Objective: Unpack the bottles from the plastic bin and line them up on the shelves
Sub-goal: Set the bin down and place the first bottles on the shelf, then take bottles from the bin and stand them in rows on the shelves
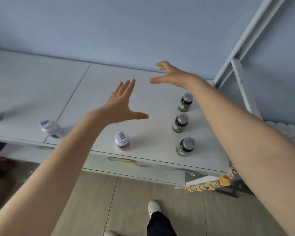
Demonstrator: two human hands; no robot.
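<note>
A pale blue wall (109, 31) backs a broad white cabinet top (32, 86). A white metal frame (237, 65) rises beyond and to the outside of the right hand (172, 75).

Both bare hands hover above the top with fingers spread wide, holding nothing. The left hand (121, 103) hangs just short of the right, its thumb stretched toward it.

Every bottle stands on the person's side of the hands. Three dark green bottles run in a front-to-back line just inside the right forearm: the far one (185, 102), the middle one (180, 123) and the near one (185, 147). An amber bottle (122, 141) stands upright behind the left hand, beside its forearm. A white bottle (52, 128) sits well to that hand's outer side.

The plastic bin is out of view. Judging by this, the right hand is nearer the green line, and the left is nearer the two strays that look unaligned.
</note>
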